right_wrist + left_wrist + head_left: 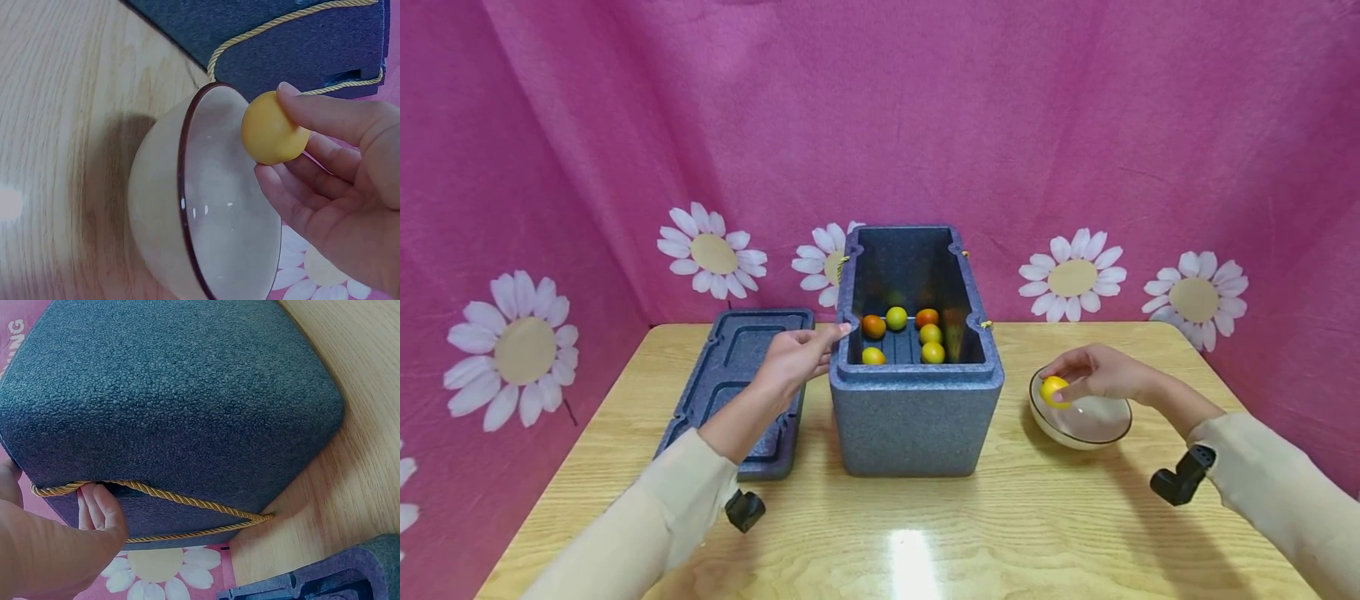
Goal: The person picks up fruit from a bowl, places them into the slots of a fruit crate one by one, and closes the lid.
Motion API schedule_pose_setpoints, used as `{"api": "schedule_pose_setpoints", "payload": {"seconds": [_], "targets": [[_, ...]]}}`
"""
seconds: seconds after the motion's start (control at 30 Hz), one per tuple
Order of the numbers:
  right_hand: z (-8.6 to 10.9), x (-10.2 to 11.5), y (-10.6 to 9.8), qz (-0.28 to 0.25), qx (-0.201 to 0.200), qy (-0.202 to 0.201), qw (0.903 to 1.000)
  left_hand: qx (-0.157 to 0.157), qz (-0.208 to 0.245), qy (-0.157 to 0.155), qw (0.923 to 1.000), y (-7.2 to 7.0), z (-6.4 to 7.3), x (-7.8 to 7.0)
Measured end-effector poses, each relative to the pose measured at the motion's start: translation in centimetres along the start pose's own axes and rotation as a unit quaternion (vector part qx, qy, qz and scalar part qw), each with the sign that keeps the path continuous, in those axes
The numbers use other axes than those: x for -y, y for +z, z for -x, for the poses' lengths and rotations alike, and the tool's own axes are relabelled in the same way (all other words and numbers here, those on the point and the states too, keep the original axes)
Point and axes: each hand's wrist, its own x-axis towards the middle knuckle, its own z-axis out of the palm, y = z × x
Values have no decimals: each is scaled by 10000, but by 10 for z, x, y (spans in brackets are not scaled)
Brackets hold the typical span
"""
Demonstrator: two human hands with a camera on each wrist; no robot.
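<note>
With thumb and fingertips my right hand (1101, 372) pinches a smooth yellow tomato (269, 130) over a cream bowl (156, 200) with a dark brown rim. White inner wall shows beneath the fruit, and no other fruit is visible in the bowl. My left hand (797, 357) grips the left wall of a grey foam box (917, 425), its thumb on the rim. Seen from the left wrist, the fingers tuck in by a slot under a gold rope (181, 499). Several tomatoes (930, 334), red-orange to yellow-green, lie on the box floor.
The box's grey lid (730, 350) lies on the wooden table (820, 533) to the left, partly behind my left forearm. A pink curtain (895, 125) printed with white flowers hangs behind the table and along both sides.
</note>
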Motion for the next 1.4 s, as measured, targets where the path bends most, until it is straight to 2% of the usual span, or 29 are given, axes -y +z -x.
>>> {"api": "schedule_pose_setpoints", "payload": {"seconds": [0.33, 0.63, 0.8, 1.4], "targets": [[-4, 8, -4, -138, -89, -168, 9997, 40, 6, 31, 10000, -1, 0, 1], [-8, 21, -6, -286, -45, -257, 9993, 18, 6, -75, 10000, -1, 0, 1], [-11, 27, -8, -309, -82, -213, 9993, 37, 41, -41, 10000, 0, 1, 1], [-19, 52, -18, -232, -64, -588, 9980, 28, 17, -92, 10000, 0, 1, 1]]}}
